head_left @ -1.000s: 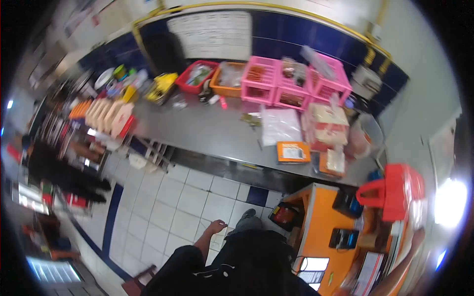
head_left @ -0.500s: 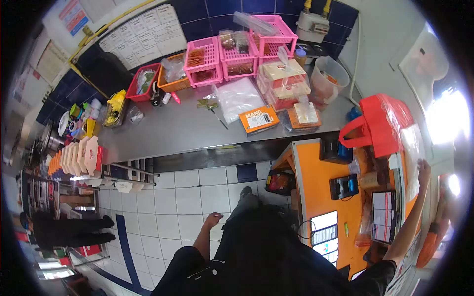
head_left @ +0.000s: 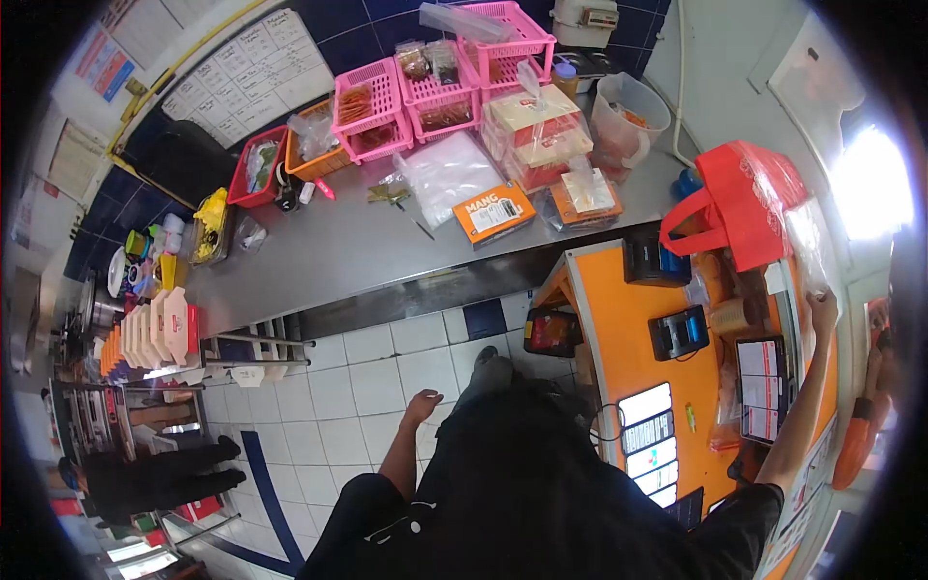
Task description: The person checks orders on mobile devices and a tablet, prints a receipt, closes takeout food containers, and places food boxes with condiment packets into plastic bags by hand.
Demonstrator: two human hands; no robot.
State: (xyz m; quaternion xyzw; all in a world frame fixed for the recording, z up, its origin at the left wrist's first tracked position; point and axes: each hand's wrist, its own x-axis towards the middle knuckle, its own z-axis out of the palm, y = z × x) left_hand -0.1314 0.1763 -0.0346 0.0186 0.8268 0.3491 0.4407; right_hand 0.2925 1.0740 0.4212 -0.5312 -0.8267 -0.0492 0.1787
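Note:
My left hand (head_left: pixel 422 405) hangs at my side above the tiled floor, loosely curled with fingers a little apart and nothing visible in it. On the right, my arm stretches out to the ledge, where my right hand (head_left: pixel 823 311) is closed at the lower end of a clear plastic bag (head_left: pixel 810 242). The fingertips are small and partly hidden there. Just beyond the plastic stands a red tote bag (head_left: pixel 749 208) with clear wrapping over part of it, its handles hanging toward the steel counter.
The steel counter (head_left: pixel 319 261) bears pink baskets (head_left: pixel 372 101), orange boxes (head_left: pixel 494 212), bagged cartons (head_left: pixel 536 130) and a plastic jug (head_left: pixel 628 121). An orange desk (head_left: pixel 599 319) holds a monitor (head_left: pixel 761 387) and small black printers (head_left: pixel 679 333). A person in dark clothes (head_left: pixel 145 476) stands at far left.
The view has shifted slightly. My right hand has moved up along the ledge, closer to the red tote bag, at the plastic. My left hand stays hanging at my side.

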